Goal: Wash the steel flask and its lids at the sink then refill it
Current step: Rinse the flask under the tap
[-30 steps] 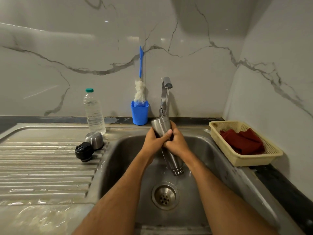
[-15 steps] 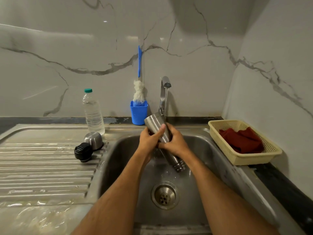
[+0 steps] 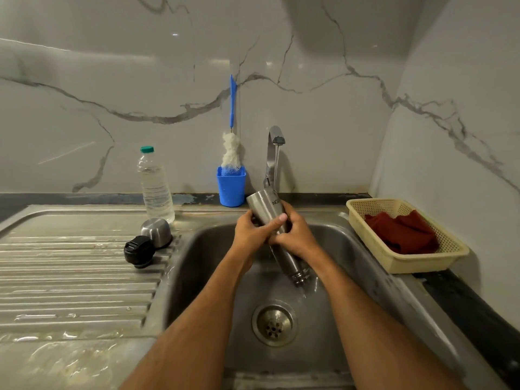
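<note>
The shiny steel flask (image 3: pixel 266 209) is tipped mouth-down over the sink (image 3: pixel 202 249), while its steel cup lid (image 3: pixel 156 231) and black lid (image 3: pixel 139 251) sit side by side on the wet surface (image 3: pixel 70 277).

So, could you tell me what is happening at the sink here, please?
A person is washing a steel flask over the sink. The left hand and right hand both grip it, mouth tilted down, while the tap runs. The steel cap and black lid sit on the drainboard, beside a water bottle.
</note>
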